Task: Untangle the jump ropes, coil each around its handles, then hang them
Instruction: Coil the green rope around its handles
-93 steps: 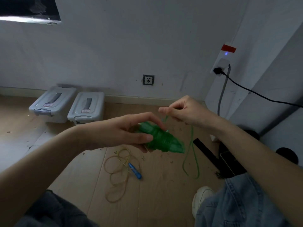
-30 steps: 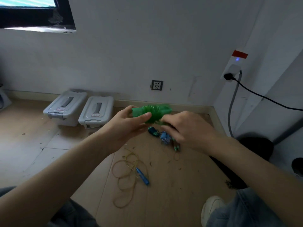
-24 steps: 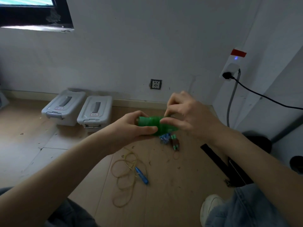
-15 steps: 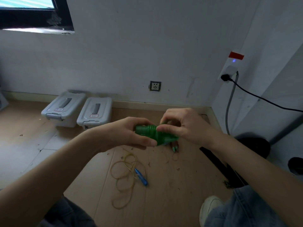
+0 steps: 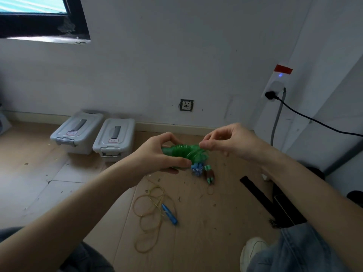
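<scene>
My left hand (image 5: 157, 154) grips a green jump rope bundle (image 5: 181, 152), its cord coiled tightly round the handles. At the bundle's right end my right hand (image 5: 227, 142) pinches the green cord between thumb and fingertips. On the floor below lies a yellow jump rope (image 5: 151, 209) in loose loops with a blue handle (image 5: 170, 213). Farther back on the floor lie a blue-and-white coiled rope (image 5: 197, 169) and a brown bundle with teal handle ends (image 5: 209, 174).
Two grey lidded bins (image 5: 94, 134) stand against the back wall. A black cable (image 5: 314, 119) runs from a wall plug (image 5: 272, 94) at the right. Dark gear (image 5: 275, 203) lies on the floor at the right, near my shoe (image 5: 252, 250). The wooden floor carries small debris.
The loose hanging green cord has been wound onto the bundle. My right hand has lifted slightly and now pinches the cord at the bundle's right end.
</scene>
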### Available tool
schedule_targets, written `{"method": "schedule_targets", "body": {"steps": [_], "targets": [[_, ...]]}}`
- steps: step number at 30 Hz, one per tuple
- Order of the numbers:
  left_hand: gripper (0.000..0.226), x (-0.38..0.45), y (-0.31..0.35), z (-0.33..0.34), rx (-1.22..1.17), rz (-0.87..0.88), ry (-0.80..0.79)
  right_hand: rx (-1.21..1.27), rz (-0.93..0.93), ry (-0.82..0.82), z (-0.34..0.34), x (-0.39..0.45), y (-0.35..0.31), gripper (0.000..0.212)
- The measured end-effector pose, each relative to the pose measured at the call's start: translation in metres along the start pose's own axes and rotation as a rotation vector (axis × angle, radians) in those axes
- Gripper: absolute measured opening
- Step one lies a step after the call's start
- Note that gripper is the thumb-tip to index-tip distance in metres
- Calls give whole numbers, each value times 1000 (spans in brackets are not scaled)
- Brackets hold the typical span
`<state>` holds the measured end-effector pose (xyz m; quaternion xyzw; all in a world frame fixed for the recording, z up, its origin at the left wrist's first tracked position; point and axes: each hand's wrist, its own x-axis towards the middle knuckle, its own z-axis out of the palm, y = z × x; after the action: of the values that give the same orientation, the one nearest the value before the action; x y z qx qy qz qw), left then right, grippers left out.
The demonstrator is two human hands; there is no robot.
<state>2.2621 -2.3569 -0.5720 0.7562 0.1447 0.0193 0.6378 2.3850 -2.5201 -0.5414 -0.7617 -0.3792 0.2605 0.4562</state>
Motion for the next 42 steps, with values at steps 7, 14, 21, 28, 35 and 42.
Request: {"method": "schedule_targets", "body": {"steps": [7,14,21,28,35,42], "targets": [[37,10,-15,-6,315,104,292,2,203,68,2,4,15,29],[35,5,-21,4,513,165,108,657,74,-63,18,4,13,11],[36,3,-10,9,413,176,-22,1027,139,-79,17,7,8,17],[18,1,-7,8,216,132,-73,934,71,-13,18,10,10,23],[29,4,-14,10,-86,-176,34,71,-114,27,35,5,3,24],[27,0,-8,17,-255,20,138,-54,-162,303,39,5,5,13]]}}
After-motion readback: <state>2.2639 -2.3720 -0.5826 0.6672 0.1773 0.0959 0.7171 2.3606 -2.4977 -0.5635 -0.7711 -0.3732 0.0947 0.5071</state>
